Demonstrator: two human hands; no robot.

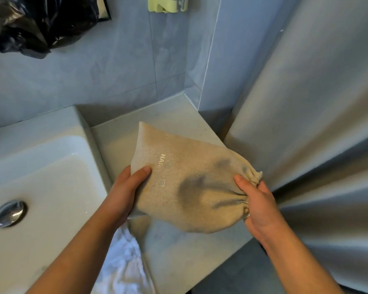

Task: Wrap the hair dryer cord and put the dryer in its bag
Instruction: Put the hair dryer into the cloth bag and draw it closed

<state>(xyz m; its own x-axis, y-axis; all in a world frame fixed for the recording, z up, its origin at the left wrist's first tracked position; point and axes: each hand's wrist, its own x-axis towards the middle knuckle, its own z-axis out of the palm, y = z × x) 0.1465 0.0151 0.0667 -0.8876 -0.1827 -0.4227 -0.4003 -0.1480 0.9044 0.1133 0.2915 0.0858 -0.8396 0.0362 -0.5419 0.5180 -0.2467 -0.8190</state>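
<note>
A beige cloth bag (179, 183) printed with "HAIR" lettering is held just above the grey counter (179, 251). It bulges, and a dark shape shows through the fabric; the dryer and its cord are hidden inside. My left hand (128, 187) grips the bag's closed left end, thumb on top. My right hand (255, 200) grips the gathered mouth of the bag at its right end, where the fabric is bunched shut.
A white sink (40, 187) with a chrome drain (9, 213) lies to the left. A grey shower curtain (317, 124) hangs on the right. A black plastic bag (36, 22) hangs on the tiled wall at upper left.
</note>
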